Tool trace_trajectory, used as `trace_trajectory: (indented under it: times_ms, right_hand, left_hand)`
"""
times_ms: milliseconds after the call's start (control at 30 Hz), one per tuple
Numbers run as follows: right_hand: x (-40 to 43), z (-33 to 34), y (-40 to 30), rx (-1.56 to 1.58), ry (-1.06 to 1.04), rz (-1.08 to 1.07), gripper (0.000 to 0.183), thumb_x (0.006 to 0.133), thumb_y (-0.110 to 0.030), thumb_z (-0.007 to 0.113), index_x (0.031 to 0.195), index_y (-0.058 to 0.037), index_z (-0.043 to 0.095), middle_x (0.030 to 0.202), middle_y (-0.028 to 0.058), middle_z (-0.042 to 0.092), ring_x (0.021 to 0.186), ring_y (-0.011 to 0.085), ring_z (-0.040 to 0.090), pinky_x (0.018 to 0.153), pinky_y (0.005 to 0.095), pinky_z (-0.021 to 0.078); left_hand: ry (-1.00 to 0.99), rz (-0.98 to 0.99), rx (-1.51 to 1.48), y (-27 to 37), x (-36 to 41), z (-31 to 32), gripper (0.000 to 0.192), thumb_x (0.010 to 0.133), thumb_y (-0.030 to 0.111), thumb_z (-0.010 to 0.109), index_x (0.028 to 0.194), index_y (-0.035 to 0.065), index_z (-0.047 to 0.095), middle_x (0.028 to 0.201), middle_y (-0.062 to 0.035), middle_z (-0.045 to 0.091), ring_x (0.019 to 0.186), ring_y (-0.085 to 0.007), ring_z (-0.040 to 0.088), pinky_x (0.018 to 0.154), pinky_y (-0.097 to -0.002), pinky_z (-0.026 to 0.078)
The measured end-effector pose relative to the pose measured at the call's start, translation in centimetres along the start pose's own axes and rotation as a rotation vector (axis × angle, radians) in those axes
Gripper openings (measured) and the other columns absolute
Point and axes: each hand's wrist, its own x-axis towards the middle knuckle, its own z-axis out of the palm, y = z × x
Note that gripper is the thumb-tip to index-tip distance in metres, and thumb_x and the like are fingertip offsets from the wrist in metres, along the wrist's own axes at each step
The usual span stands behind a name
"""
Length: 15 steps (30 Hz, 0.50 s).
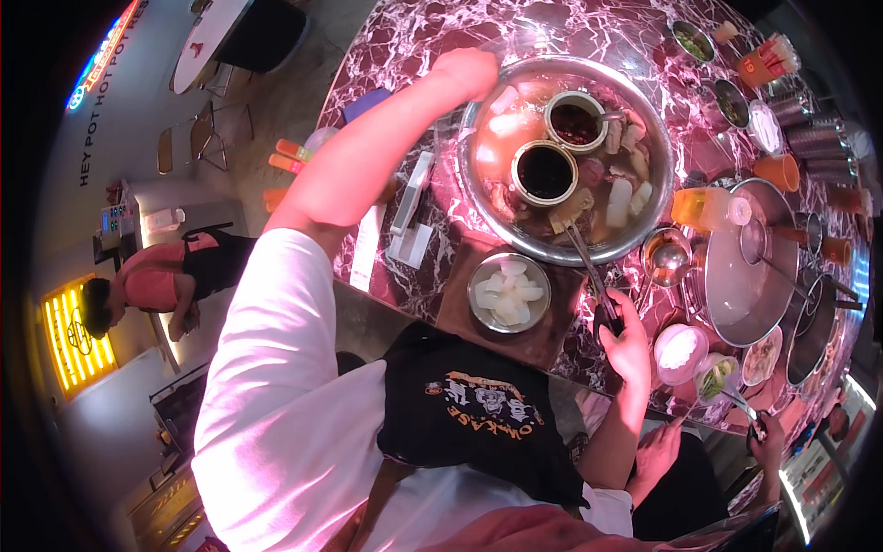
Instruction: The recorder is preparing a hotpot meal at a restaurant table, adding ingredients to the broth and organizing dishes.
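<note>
Before me stands a large round metal pot (567, 257) of broth with meat and pale radish-like pieces (619, 203). Two white cups, one of near-black liquid (546, 172) and one of dark red sauce (576, 125), sit in it. My left hand (468, 73) is curled at the pot's upper-left rim; its fingers are hidden. My right hand (626, 339) grips black-handled metal tongs or scissors (586, 254), which of the two is unclear. Their tip touches a tan piece of food (572, 210). A metal bowl of white cut pieces (512, 292) is between me and the pot.
On the right are a ladle (666, 257), a large metal pan (748, 303), a bottle of yellow liquid (700, 209) and plastic bowls (679, 355). Another person's hand (767, 438) holds a metal utensil at lower right. A paper slip (365, 248) lies left.
</note>
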Motion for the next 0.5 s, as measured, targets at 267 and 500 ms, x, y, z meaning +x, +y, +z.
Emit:
trace_trajectory:
  times_ms: [267,500]
  right_hand:
    - [1.0,0.9,-0.3,-0.034,-0.035,-0.088,0.056,0.078,0.009,0.058,0.131,-0.0046,0.046,0.096,0.0064,0.063,0.086,0.0141,0.063,0.080,0.0258,0.0480]
    - [1.4,0.2,-0.3,-0.060,0.021,-0.035,0.058,0.076,0.007,0.056,0.132,-0.0045,0.045,0.091,0.0052,0.061,0.082,0.0125,0.058,0.078,0.0251,0.0462]
  left_hand:
    - [0.040,-0.066,-0.016,1.8,0.4,6.6,0.028,0.085,0.014,0.050,0.100,0.0044,0.071,0.106,-0.0175,0.068,0.098,-0.0315,0.067,0.083,-0.0408,0.054]
    - [0.256,-0.314,-0.615,3.1,0.8,14.7,0.024,0.080,0.006,0.053,0.098,0.0027,0.070,0.100,-0.0192,0.068,0.094,-0.0306,0.066,0.081,-0.0388,0.052]
